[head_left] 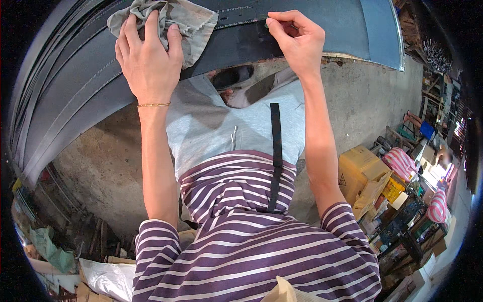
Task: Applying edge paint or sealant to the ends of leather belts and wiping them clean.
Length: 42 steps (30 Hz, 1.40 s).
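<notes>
My left hand (150, 58) is closed over a crumpled grey rag (193, 25), its fingers bent into the cloth. The rag lies on the work table among long black strips (93, 83) with pale stitching along their edges; they look like belts or straps. To the right, my right hand (301, 40) is closed in a pinch, thumb against forefinger. A tiny dark bit shows at its fingertips, too small to name. Just left of that pinch lies a stitched black strip (235, 21) with small holes in it.
The blue-grey table top (339, 30) ends close to my lap. On the concrete floor (372, 100) at the right stand a yellow-brown carton (359, 168) and pink striped bags (400, 160). A green sack (50, 249) lies at the lower left. Another person is far right.
</notes>
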Each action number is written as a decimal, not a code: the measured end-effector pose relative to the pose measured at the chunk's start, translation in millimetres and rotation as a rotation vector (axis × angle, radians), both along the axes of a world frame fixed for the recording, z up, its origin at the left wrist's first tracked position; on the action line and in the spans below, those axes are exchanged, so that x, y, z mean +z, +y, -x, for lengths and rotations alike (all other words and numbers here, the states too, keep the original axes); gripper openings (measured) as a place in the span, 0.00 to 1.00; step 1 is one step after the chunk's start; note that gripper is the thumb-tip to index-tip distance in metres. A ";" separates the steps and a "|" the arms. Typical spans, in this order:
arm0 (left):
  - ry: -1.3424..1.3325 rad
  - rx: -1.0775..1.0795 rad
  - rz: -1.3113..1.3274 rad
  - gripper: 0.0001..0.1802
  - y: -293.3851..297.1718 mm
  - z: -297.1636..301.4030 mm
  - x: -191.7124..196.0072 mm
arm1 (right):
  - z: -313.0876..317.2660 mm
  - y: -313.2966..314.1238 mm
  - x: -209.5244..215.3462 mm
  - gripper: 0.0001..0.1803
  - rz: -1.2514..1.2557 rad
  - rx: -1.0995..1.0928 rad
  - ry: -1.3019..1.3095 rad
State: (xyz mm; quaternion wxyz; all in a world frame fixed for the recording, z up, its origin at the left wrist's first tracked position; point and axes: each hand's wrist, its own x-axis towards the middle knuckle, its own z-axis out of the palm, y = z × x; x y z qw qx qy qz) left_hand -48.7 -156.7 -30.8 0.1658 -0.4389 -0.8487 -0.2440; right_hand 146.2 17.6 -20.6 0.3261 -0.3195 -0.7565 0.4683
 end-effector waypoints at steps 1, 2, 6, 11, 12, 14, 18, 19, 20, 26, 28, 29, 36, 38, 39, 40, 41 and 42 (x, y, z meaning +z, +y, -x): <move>-0.001 0.002 0.001 0.24 0.0 -0.2 0.1 | 0.2 -0.3 0.3 0.06 0.001 0.000 0.000; -0.001 0.004 0.001 0.24 0.1 -0.3 0.2 | 0.3 -0.5 0.6 0.06 -0.012 0.002 -0.017; -0.002 0.002 -0.002 0.25 0.4 0.5 -0.6 | 1.6 -0.6 1.6 0.06 0.015 -0.033 -0.011; -0.009 0.005 -0.001 0.24 0.2 -0.2 0.7 | 1.5 1.1 -0.4 0.06 -0.003 -0.013 -0.014; -0.008 0.006 -0.001 0.24 0.0 0.0 0.4 | 1.7 0.7 -0.3 0.06 -0.008 -0.014 -0.030; -0.008 0.001 -0.001 0.24 0.1 0.4 -0.7 | 1.1 1.6 -0.7 0.06 0.000 -0.015 -0.019; -0.008 0.000 -0.002 0.24 -0.1 0.5 -0.6 | 2.1 0.6 0.8 0.06 0.015 -0.038 -0.001; -0.004 0.003 0.002 0.24 0.0 0.3 -0.5 | 2.0 0.6 0.4 0.06 0.015 -0.039 -0.001; -0.001 0.007 0.005 0.24 0.0 0.1 -0.5 | 1.8 0.7 -0.5 0.06 0.014 -0.035 -0.002; 0.002 0.014 0.008 0.26 -0.6 1.1 -2.3 | 1.4 1.3 -0.8 0.06 -0.015 -0.015 -0.012; 0.006 0.010 0.006 0.26 -1.4 1.9 -2.5 | 1.5 2.2 -1.1 0.06 -0.012 -0.016 0.008; 0.010 0.008 0.004 0.26 -1.6 2.1 -2.3 | 1.6 2.3 -1.0 0.05 -0.008 -0.013 0.016; -0.020 0.013 -0.033 0.25 -2.3 0.9 -3.0 | 6.2 -2.6 4.8 0.04 0.036 -0.006 0.001; -0.039 -0.042 -0.145 0.16 -3.9 2.7 -3.0 | 4.3 1.4 3.0 0.03 0.084 -0.055 0.073; -0.032 -0.046 -0.142 0.16 -6.1 0.9 -2.1 | 3.8 4.5 1.7 0.02 0.130 -0.100 0.138; -0.021 -0.097 -0.181 0.16 -4.4 -2.4 -0.4 | 1.1 9.1 -0.4 0.02 0.127 -0.107 0.144; -0.009 -0.149 -0.220 0.15 -1.6 -5.4 1.8 | -1.9 12.8 -2.9 0.03 0.189 -0.134 0.253; -0.005 -0.158 -0.222 0.15 4.0 -10.2 3.4 | -4.6 16.8 -5.5 0.03 0.249 -0.161 0.362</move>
